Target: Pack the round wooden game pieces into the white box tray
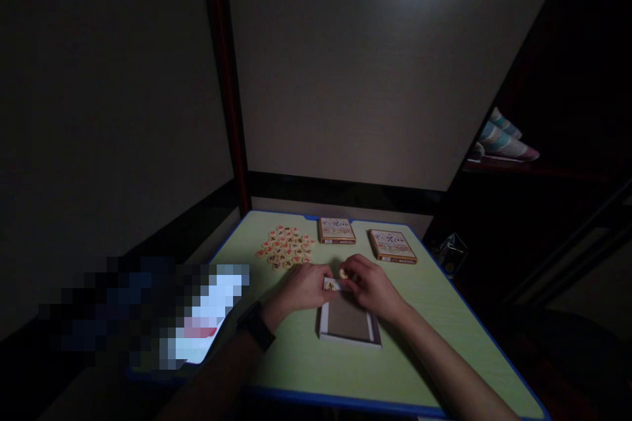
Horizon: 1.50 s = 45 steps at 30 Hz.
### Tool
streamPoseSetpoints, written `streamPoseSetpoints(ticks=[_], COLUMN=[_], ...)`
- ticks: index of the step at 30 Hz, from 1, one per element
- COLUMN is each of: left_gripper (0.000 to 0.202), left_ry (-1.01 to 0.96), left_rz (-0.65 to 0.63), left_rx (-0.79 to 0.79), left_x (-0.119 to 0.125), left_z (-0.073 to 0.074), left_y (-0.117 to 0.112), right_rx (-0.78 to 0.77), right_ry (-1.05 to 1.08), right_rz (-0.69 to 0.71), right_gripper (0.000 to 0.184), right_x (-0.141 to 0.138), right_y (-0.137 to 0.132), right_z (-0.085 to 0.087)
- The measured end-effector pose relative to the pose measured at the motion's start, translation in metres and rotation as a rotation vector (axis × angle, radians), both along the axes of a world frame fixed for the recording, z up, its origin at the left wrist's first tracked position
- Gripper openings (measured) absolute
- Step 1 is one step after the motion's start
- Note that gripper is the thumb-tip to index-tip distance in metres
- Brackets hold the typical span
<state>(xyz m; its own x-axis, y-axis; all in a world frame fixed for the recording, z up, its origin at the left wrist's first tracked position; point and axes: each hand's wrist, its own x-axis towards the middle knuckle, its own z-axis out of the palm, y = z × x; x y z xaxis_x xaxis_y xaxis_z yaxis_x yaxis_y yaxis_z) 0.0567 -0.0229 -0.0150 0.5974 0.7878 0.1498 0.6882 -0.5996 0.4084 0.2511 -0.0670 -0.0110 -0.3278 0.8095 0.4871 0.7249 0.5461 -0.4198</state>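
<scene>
A shallow open cardboard box [348, 317] with white edges lies in front of me, a round Chinese chess piece [330, 286] sitting in its far left corner. My left hand [305, 288] is closed around that corner, its thumb at the rim and the other fingers partly hidden. Between the thumb and fingers of my right hand [368, 284] is another Chinese chess piece [344, 273], held just above the box's far edge. To the left spreads a loose cluster of Chinese chess pieces [286, 247], marked in red and black.
Two printed boxes [336, 230] [392, 245] lie toward the back of the green table [419, 355], which has a blue edge. A lit phone-like screen [210, 316], partly pixelated, is at the left. Behind the table stands a pale panel [345, 79].
</scene>
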Motion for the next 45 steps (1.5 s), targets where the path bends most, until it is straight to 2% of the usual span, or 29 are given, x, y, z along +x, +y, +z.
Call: streamPoseSetpoints(ticks=[8,20,31,37,40,45], left_gripper=[0.023,0.024,0.022,0.017,0.018,0.024], left_ry=[-0.028,-0.027,-0.026,-0.009,-0.034,-0.095], left_rz=[-0.004,-0.013,-0.007,0.004,-0.011,-0.026], left_rx=[-0.041,-0.038,-0.051,-0.074,-0.139,-0.198], left_x=[0.000,-0.001,0.000,0.001,-0.001,-0.004], left_z=[-0.002,-0.003,0.000,0.009,0.016,0.020], left_y=[0.003,0.003,0.002,-0.002,-0.002,-0.001], right_rx=[-0.043,-0.075,-0.095,-0.087,-0.105,-0.128], right_ry=[-0.032,-0.112,-0.100,-0.156,-0.178,-0.199], right_rz=[0.046,0.002,-0.004,-0.052,-0.038,-0.001], right_gripper=[0.018,0.017,0.016,0.014,0.011,0.016], right_x=[-0.005,-0.006,-0.007,-0.006,-0.009,-0.018], right_y=[-0.005,-0.005,-0.007,-0.008,-0.007,-0.005], right_z=[0.002,0.002,0.003,0.003,0.001,0.001])
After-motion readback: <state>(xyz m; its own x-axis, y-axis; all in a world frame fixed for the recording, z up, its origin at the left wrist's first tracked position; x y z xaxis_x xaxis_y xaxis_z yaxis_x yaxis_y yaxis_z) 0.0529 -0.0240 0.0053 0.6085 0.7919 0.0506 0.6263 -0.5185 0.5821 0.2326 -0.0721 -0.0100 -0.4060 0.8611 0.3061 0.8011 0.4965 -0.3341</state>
